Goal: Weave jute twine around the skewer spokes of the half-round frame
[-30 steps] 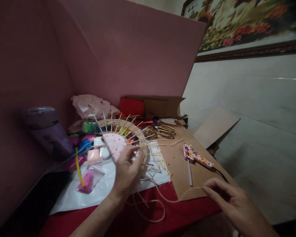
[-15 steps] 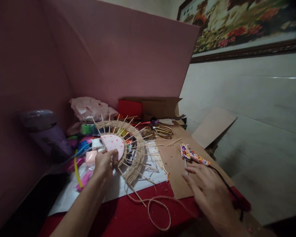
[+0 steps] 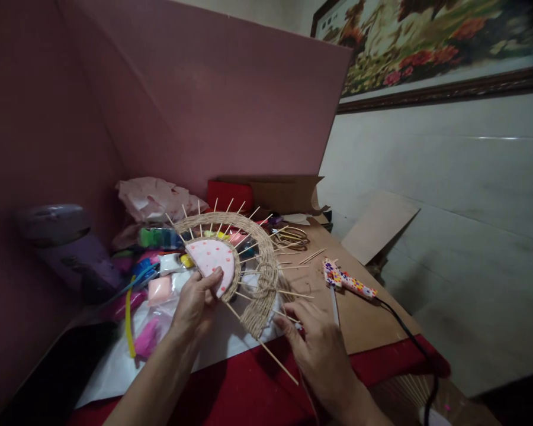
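A half-round piece of woven twine [image 3: 266,260] on thin wooden sticks, with a pink red-dotted half-disc [image 3: 211,260] at its centre, is held up tilted over the table. My left hand [image 3: 199,302] grips it at the half-disc, thumb on the front and fingers behind. My right hand [image 3: 315,337] is closed at the lower right edge of the woven band, thumb and index finger pinched among the stick ends. A strand of twine hangs beneath this hand; its fingertips partly hide what they pinch. Right of it lies a flower-patterned glue gun [image 3: 349,283] with a black cord.
Packets of coloured clay [image 3: 160,290] lie at the left beside a purple bottle-like container [image 3: 71,248]. Scissors [image 3: 291,238] and loose sticks [image 3: 312,255] lie at the back on brown cardboard [image 3: 373,325]. A red cloth [image 3: 231,390] covers the table's front.
My right hand has moved left from near the glue gun to the woven band's edge and closed. My left hand has raised the woven piece slightly rightward. The twine loop has left the red cloth.
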The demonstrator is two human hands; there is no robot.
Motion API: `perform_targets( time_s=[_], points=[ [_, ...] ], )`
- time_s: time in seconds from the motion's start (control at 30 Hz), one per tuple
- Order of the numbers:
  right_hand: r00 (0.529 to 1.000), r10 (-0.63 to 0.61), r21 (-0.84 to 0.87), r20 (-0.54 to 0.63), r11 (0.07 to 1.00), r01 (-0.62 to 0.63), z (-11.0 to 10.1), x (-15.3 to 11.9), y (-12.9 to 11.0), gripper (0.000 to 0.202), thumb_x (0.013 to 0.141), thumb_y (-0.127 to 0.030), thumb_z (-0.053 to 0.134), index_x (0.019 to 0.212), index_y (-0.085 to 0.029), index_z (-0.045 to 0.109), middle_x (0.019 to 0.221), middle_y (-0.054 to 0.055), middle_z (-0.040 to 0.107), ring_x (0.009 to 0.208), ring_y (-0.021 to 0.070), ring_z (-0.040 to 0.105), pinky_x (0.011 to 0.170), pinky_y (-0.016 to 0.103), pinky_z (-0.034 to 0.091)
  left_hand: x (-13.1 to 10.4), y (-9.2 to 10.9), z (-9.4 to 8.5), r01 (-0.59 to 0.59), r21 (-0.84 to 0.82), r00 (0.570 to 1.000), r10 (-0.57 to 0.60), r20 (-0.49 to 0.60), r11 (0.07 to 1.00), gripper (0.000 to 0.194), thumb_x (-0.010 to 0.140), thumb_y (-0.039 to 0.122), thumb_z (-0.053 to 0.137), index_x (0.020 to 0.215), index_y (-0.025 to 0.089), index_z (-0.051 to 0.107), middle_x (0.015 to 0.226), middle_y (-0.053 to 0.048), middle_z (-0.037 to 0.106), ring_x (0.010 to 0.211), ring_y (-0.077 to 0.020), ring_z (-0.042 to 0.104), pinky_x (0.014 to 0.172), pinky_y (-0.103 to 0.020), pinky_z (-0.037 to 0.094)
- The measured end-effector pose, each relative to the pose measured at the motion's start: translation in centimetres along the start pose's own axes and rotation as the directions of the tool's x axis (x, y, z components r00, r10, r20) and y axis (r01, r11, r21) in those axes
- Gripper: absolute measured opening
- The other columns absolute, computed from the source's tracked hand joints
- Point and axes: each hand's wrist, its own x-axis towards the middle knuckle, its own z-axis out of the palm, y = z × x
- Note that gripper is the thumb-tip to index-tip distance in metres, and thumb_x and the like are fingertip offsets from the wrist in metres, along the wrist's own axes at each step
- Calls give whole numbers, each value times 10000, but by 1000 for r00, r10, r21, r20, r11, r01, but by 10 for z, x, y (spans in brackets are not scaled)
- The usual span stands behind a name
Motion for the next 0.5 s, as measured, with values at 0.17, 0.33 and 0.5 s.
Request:
perform_targets(
  time_s=[0.17, 0.33, 0.5],
  points=[
    [992, -9, 78, -129, 997, 19, -3, -3, -3, 180, 896, -230, 433, 781, -189, 567, 748, 46, 604, 739, 185, 558, 663, 285, 400, -6, 0, 4, -35, -28, 997, 37, 60, 999, 175, 680, -20, 584, 789, 117, 598, 710, -40, 675, 559, -99, 616, 517, -159, 504],
    [1000, -8, 350, -12, 937, 11, -46, -15, -4, 144, 875, -232, 475, 766, -198, 563, 741, 27, 598, 718, 151, 570, 681, 246, 437, -5, 3, 2, -90, -102, 993, 96, 64, 991, 243, 696, -20, 574, 864, 148, 625, 733, -14, 677, 631, -84, 631, 593, -145, 518],
    [938, 4, 447, 348, 879, -169, -99, -46, 24, 262, 786, -397, 589, 614, -203, 626, 599, 37, 605, 575, 155, 558, 566, 251, 460, -4, 8, 3, -83, -147, 996, 87, 23, 986, 253, 688, -28, 566, 854, 148, 641, 753, -15, 691, 639, -95, 640, 589, -172, 539]
  ],
)
